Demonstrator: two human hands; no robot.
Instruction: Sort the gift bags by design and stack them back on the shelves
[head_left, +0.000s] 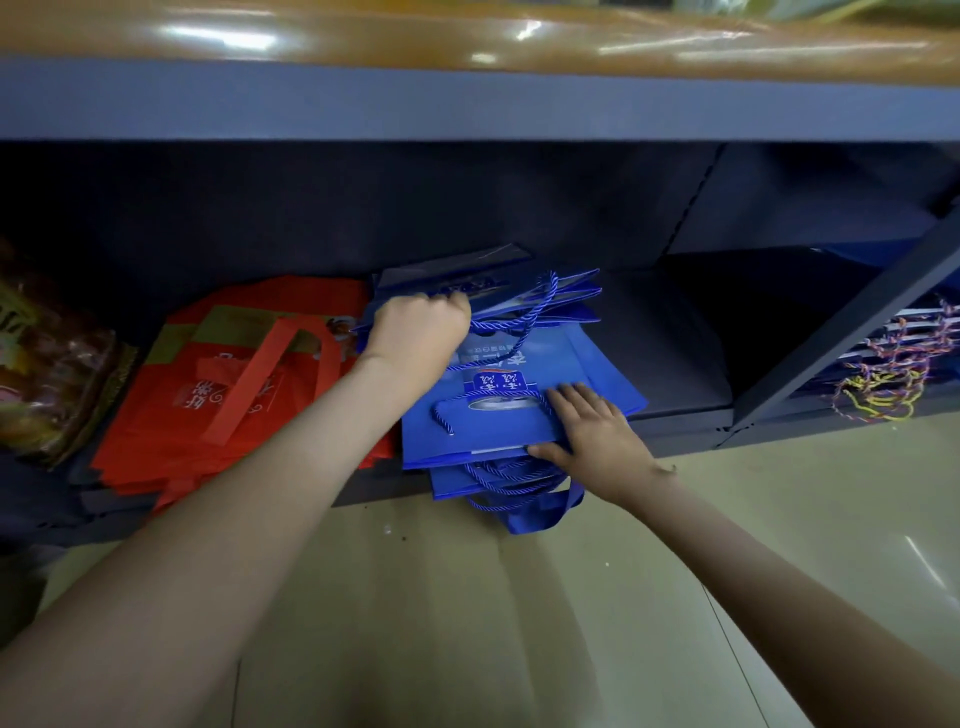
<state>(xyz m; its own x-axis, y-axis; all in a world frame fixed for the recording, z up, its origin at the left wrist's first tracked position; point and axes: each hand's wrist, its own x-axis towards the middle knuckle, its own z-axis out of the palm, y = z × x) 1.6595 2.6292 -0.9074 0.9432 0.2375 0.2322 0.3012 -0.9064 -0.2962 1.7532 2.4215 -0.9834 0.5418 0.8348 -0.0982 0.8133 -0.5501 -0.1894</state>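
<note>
Crowding the far left: crinkled cellophane packet (52, 364), slumped beside the red pile and out of play.
Red gift bags (171, 415): stacked flat on the bottom shelf (675, 410), front corners hanging past the lip, right side touching the blue pile. Open to being dragged askew by the forearm crossing above.
Left hand (421, 327): fisted tight on the left edge of the rear blue bags, reaching deep beneath the upper shelf (467, 98).
Blue gift bags (597, 364): same bottom shelf, just right of the red; fanned in loose layers, not squared, with the front layer overhanging the lip.
Right hand (592, 431): fingers straight and spread, pressing down on the top front bag, thumb laid against its front edge; nothing clasped.
Rope handles (514, 480): spilling in a tangle over the lip toward the floor (467, 623), caught under the front layer.
Main hazard, as a judgement: tugging the rear bags with cords snagged, tipping the overhanging layer onto the floor.
Second hazard: glossy paper sliding apart on release of the pressing palm, or blue drifting onto red and mixing the designs.
Far right bay: dark bags with multicoloured cords (893, 374), behind the slanted post, well apart.
</note>
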